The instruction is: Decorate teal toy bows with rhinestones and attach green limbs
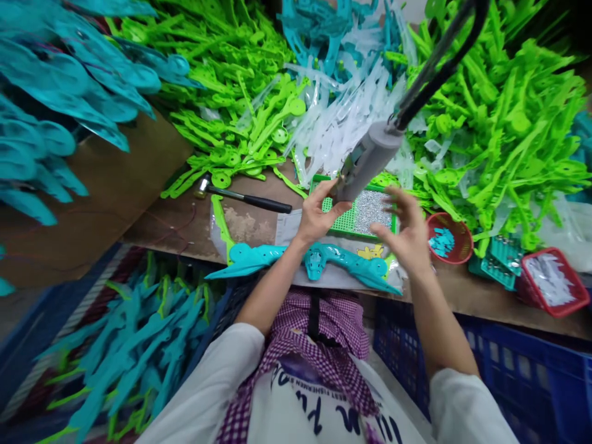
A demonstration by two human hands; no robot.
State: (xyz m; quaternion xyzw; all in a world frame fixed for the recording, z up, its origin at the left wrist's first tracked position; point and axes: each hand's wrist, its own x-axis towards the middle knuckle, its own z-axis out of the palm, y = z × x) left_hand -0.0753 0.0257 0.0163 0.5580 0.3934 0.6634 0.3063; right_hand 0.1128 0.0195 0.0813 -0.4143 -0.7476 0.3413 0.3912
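Observation:
My left hand point(319, 213) is closed around the lower end of a grey electric screwdriver point(370, 157) that hangs at a slant from a dark cord. My right hand point(409, 231) is held open to the right, thumb and fingers apart and a little blurred. Below both hands, a turquoise winged plastic piece point(354, 265) with a small head in its middle lies along the table's front edge. Behind the hands is a green tray point(340, 219), its right part filled with small silvery screws point(372, 209). A yellow figure-shaped piece point(370, 251) sits near my right hand.
A black-handled hammer point(266, 202) lies left. Red baskets hold turquoise bits point(441, 242) and white parts point(550, 280) at right. Lime-green pieces point(504, 135) and clear plastic parts point(346, 117) are heaped behind. Turquoise assemblies point(139, 339) fill a crate lower left; a blue crate point(504, 370) stands lower right.

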